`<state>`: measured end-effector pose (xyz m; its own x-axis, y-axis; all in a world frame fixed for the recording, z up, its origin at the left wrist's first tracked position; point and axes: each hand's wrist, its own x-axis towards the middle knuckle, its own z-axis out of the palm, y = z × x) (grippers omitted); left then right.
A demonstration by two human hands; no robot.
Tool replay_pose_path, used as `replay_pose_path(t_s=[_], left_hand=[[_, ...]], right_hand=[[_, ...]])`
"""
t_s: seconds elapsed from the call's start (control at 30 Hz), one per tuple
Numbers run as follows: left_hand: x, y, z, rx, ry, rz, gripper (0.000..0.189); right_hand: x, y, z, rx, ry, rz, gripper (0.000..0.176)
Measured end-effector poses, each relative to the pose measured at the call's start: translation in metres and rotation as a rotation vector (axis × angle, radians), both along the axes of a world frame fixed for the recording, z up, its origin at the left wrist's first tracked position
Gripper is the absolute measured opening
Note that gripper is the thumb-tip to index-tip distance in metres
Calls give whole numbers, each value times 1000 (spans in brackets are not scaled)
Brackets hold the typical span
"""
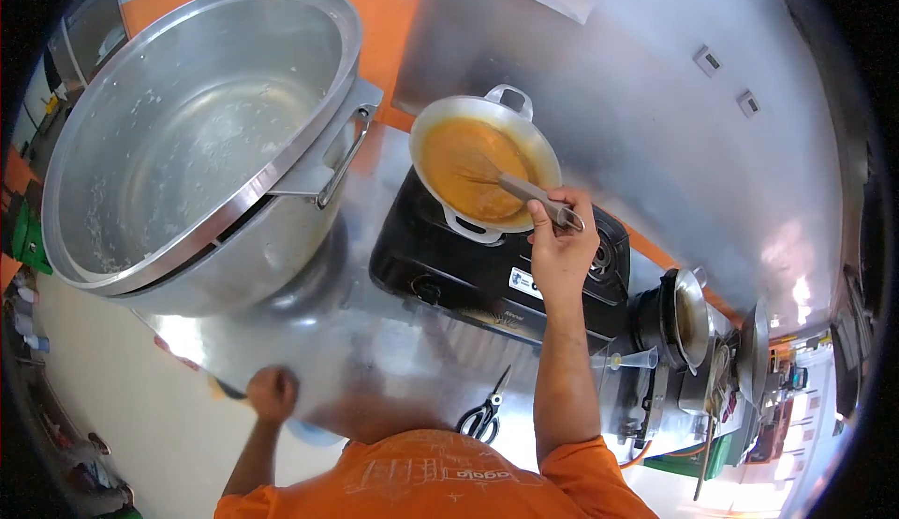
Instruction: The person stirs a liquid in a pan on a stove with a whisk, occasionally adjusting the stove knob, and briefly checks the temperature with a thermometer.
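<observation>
My right hand (pixel 565 252) is closed around the grey handle of a whisk (pixel 524 190). The whisk's wires dip into an orange-yellow sauce (pixel 459 159) in a two-handled metal pan (pixel 426 177). Under the pan stands a black gas stove (pixel 449 262). At the counter's front edge, my left hand (pixel 272 393) is curled into a fist, its inner side hidden from me. Just left of it shows a small black and yellow thing (pixel 228 390), whose kind I cannot make out.
A very large metal pot (pixel 234 266), whitish residue inside, stands left of the stove. Black-handled scissors (pixel 484 416) lie near my body on the metal counter (pixel 365 360). Right of the stove are more pans (pixel 691 318) and a clear funnel-like thing (pixel 637 359). A metal wall rises behind.
</observation>
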<state>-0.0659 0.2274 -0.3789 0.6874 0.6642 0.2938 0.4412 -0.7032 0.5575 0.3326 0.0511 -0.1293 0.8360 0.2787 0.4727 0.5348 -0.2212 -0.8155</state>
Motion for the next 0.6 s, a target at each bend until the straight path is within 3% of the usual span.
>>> replay_pose_path(t_s=[0.13, 0.6], left_hand=[[-3, -1, -1, -29, 70, 9, 9], [4, -2, -5, 37, -65, 32, 7]], right_hand=[[10, -9, -6, -53, -174, -48, 17], [-9, -7, 10, 102, 43, 75, 18]])
